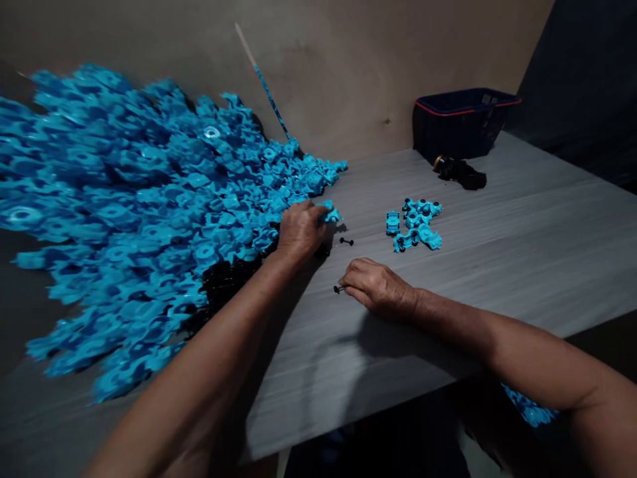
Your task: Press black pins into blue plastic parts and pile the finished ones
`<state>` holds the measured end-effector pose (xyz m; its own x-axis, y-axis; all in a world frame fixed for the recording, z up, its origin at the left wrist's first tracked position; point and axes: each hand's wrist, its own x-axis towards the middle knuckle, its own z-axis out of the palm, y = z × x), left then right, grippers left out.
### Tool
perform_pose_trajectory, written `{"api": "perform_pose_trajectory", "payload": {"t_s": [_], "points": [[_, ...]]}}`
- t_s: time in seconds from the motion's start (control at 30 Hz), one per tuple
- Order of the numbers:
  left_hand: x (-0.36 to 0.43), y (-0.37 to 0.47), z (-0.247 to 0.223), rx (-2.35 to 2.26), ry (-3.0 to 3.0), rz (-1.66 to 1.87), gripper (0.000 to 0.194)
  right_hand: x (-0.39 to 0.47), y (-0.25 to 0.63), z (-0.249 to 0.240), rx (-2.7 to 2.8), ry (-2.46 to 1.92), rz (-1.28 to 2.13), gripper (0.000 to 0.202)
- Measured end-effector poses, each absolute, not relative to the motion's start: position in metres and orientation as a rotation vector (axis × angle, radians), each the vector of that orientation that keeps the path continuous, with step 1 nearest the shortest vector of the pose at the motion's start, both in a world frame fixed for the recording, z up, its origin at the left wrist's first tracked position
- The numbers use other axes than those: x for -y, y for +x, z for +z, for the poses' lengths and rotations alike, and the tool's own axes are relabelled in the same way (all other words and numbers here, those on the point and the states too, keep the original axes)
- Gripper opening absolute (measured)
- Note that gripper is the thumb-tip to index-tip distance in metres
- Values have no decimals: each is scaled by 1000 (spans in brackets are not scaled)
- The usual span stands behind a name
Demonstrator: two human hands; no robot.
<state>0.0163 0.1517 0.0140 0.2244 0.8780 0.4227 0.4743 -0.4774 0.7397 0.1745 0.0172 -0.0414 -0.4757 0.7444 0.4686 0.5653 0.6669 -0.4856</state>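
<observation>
My left hand (301, 229) is closed at the right edge of a big heap of blue plastic toy car bodies (189, 192). A blue toy car body (331, 212) sticks out from its fingertips. Between thumb and fingers, my right hand (381, 287) pinches a small black wheel axle (339, 289) just above the table. Another wheel axle (347, 241) lies loose on the tabletop between the two hands. To the right rests a small cluster of blue toy cars (418, 222), several with black wheels showing.
A dark basket with a red rim (465, 109) stands at the back right, with a black bundle (460, 172) before it. Black parts (226, 285) lie beside the heap, partly behind my left forearm. A thin stick (261, 79) leans on the wall behind the grey table (522, 226).
</observation>
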Motion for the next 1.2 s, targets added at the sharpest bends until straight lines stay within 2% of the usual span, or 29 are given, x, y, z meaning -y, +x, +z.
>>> {"api": "perform_pose_trajectory", "payload": {"t_s": [0.1,0.17,0.23,0.37,0.57,0.8,1.0,1.2], "points": [[-108,4,26,-1253,1909,1340,6,-18,176,-41,1956,-1016,547,7],[-69,-1,29,-1158,1528,1305,9,-18,178,-37,1780,-1015,660,3],[-36,-1,26,-1034,1119,1209,17,-17,180,-29,1571,-1029,733,6],[-13,5,15,-956,871,1149,19,-19,181,2,1272,-1070,761,13],[-18,3,-2,-880,938,1156,27,-14,169,21,1430,-976,571,5],[-11,9,-12,-723,891,1143,61,-7,167,0,1662,-861,195,2],[-8,13,-12,-694,890,1147,53,-6,169,0,1883,-775,-76,7],[-6,14,-12,-682,950,1148,50,-6,171,-1,1929,-722,-154,9]]}}
